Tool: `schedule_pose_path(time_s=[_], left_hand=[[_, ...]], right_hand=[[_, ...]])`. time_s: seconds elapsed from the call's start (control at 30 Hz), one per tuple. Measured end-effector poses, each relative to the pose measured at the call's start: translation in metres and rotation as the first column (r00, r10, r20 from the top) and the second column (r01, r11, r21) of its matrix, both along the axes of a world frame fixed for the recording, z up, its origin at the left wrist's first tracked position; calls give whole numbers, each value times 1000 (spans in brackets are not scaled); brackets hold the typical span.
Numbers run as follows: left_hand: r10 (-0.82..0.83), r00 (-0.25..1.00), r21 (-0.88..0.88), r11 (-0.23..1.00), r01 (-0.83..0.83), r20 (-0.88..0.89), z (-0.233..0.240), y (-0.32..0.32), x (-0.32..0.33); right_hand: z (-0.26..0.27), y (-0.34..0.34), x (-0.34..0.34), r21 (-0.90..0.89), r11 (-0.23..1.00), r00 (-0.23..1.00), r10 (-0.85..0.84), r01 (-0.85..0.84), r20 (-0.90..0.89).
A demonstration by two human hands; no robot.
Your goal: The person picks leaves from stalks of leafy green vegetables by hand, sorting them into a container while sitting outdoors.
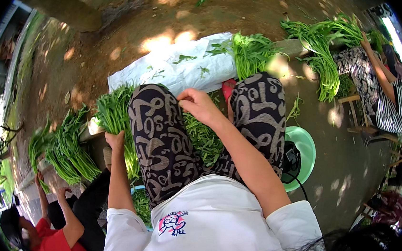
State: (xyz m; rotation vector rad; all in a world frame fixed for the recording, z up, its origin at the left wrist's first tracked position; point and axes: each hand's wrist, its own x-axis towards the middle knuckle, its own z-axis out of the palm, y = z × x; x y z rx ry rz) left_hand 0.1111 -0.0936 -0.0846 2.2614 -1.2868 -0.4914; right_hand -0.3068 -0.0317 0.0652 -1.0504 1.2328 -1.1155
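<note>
My left hand [115,140] grips the stems of a bunch of leafy greens [116,109] beside my left knee. The long pale stems hang down past it. Above my left thigh, my right hand [197,103] has its fingers curled with thumb and forefinger close together; whether anything small is between them I cannot tell. Between my legs lies a heap of loose picked leaves [203,140]. A white woven sack [181,64] lies beyond my knees, with a few scattered leaves and another bundle of greens [251,54] at its right end.
A light green plastic basin [307,160] with a black object and cable stands right of my thigh. A basin of leaves [142,203] sits at my left. More greens [72,146] lie near a person in red; a person in stripes handles greens [322,53]. A tree trunk [64,4] stands upper left.
</note>
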Motion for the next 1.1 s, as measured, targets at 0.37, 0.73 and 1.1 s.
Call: schedule_pose_path(time_s=[0.37,0.73,1.1], left_hand=[[-521,733,-209,852,481,-438,182,-7,-155],[-731,629,-22,648,762,266,216,-14,-232],[-603,670,-81,715,695,433,211,29,-229]], right_hand=[[90,-1,-18,-421,906,960,-71,-51,-269],[-36,-44,-158,-158,972,844,-228,172,-486],[-234,47,-223,275,668,609,-334,691,-719]])
